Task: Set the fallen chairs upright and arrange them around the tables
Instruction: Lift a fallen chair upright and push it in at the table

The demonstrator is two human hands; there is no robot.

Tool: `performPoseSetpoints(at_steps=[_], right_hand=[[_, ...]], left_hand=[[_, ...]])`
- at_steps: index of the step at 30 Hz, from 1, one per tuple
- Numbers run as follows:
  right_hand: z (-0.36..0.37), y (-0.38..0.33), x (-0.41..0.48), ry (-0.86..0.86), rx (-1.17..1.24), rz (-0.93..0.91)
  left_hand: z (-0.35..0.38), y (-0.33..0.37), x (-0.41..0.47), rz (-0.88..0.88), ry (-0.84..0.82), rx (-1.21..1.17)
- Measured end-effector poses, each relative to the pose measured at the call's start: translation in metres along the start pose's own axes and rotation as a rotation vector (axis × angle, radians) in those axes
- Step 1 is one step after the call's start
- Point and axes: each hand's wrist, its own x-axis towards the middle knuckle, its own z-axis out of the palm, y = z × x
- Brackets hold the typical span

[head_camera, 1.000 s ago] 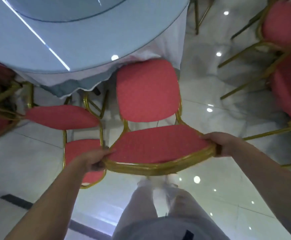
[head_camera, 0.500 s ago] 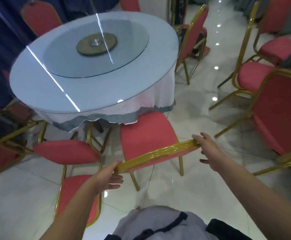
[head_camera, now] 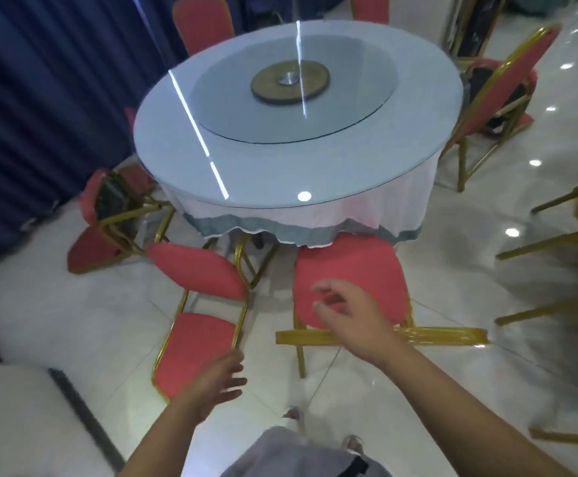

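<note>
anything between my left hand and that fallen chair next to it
Nothing visible. The left hand hangs open right beside the fallen chair, which lies on its back on bare floor left of the upright chair.

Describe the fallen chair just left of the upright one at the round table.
The fallen chair lies on its back on the white tiled floor: red padded backrest flat, red seat standing up, gold metal legs pointing toward the table. No hand grips it; the left hand hovers open beside its backrest.
</note>
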Motion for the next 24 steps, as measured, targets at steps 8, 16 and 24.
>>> performPoseSetpoints(at_steps=[8, 16, 24], right_hand=[[0.122, -0.018, 0.024, -0.296, 0.139, 0.044], [0.233, -0.025, 0.04, -0.327, -0.008, 0.209], [0.369, -0.008, 0.069, -0.208, -0.036, 0.54]], left_hand=[[-0.105, -0.062, -0.046, -0.044, 0.268, -0.225], [-0.21, -0.107, 0.005, -0.106, 0.218, -0.418], [-0.343, -0.157, 0.085, -0.269, 0.206, -0.4]])
